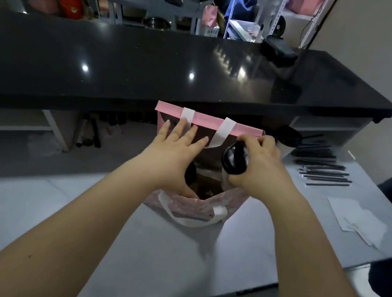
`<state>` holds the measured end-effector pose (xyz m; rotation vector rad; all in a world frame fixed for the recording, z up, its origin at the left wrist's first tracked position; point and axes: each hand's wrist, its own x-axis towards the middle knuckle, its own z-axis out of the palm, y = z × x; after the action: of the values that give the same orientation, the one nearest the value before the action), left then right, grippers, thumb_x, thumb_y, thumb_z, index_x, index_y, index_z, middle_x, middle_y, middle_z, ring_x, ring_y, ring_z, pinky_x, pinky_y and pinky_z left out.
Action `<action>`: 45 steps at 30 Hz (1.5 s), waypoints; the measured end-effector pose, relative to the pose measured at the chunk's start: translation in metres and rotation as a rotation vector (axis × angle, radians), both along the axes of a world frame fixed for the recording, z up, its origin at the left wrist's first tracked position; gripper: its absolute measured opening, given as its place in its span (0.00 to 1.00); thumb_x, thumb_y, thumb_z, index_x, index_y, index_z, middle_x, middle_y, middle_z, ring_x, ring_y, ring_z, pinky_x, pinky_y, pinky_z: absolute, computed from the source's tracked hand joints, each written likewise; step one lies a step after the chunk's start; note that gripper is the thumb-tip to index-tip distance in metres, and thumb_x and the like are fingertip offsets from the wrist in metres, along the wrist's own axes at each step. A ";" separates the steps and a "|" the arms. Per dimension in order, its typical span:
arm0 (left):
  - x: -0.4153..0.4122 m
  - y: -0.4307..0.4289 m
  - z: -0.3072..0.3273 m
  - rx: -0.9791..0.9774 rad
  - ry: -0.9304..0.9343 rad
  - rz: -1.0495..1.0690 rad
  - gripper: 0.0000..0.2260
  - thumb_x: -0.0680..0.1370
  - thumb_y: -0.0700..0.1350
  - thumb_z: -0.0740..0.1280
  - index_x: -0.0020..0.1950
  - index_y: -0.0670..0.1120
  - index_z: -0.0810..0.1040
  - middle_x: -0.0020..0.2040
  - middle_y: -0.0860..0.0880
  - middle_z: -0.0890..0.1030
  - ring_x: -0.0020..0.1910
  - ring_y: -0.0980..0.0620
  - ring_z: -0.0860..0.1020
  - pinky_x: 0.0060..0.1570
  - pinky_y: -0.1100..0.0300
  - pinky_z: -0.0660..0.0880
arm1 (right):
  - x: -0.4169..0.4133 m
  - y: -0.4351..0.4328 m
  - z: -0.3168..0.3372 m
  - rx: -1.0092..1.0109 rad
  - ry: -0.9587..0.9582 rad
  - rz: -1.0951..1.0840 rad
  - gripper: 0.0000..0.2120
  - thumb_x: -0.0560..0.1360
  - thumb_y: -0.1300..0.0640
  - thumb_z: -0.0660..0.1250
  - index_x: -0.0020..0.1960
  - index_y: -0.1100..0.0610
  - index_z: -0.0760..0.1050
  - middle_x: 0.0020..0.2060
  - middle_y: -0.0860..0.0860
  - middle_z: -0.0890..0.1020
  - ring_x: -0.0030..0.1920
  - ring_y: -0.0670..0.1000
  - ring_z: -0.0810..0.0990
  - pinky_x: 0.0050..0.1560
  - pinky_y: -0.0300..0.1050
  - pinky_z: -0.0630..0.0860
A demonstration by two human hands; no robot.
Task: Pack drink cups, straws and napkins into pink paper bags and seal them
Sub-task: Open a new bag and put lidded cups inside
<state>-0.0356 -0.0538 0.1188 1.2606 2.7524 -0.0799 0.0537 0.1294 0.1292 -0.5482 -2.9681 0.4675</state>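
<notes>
Right now we hold a drink cup [236, 159] over the open pink bag [207, 120] at the desk's [169, 261] far edge. Our right hand's [260, 165] fingers are curled round its lid, and our left hand [175, 155] is spread flat, straight-fingered, at the bag's mouth. If the paper sags, the cup could catch the rim and tip.

Pink paper bag [204, 120] standing open near desk's far edge; black-lidded cup [236, 159] tilting over its mouth; black straws [324, 171], white napkins [358, 218] lying along right edge.

Bag [209, 120] on table [47, 213], straws [324, 171] to its right
</notes>
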 end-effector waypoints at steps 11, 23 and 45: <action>0.005 -0.012 -0.006 -0.032 0.021 0.009 0.64 0.59 0.76 0.68 0.78 0.50 0.33 0.78 0.44 0.33 0.73 0.42 0.26 0.70 0.41 0.27 | -0.030 -0.030 -0.018 0.068 -0.252 0.037 0.39 0.65 0.51 0.77 0.68 0.49 0.58 0.64 0.55 0.62 0.63 0.61 0.67 0.64 0.60 0.69; -0.002 -0.005 -0.006 0.001 0.042 -0.017 0.63 0.60 0.77 0.67 0.79 0.49 0.35 0.78 0.43 0.32 0.74 0.41 0.28 0.72 0.40 0.31 | -0.018 -0.030 -0.045 0.008 -0.287 0.040 0.45 0.64 0.51 0.78 0.73 0.49 0.55 0.65 0.57 0.61 0.65 0.64 0.65 0.59 0.56 0.72; -0.006 -0.014 -0.024 0.097 0.039 -0.032 0.61 0.56 0.82 0.52 0.78 0.51 0.32 0.78 0.45 0.31 0.73 0.42 0.25 0.71 0.38 0.30 | -0.017 -0.030 -0.071 -0.017 -0.477 0.167 0.37 0.80 0.35 0.50 0.76 0.45 0.30 0.75 0.43 0.29 0.74 0.51 0.26 0.72 0.57 0.30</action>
<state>-0.0416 -0.0675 0.0952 1.3402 2.8005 0.0278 0.0367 0.0995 0.0579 -0.4696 -3.4892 0.4255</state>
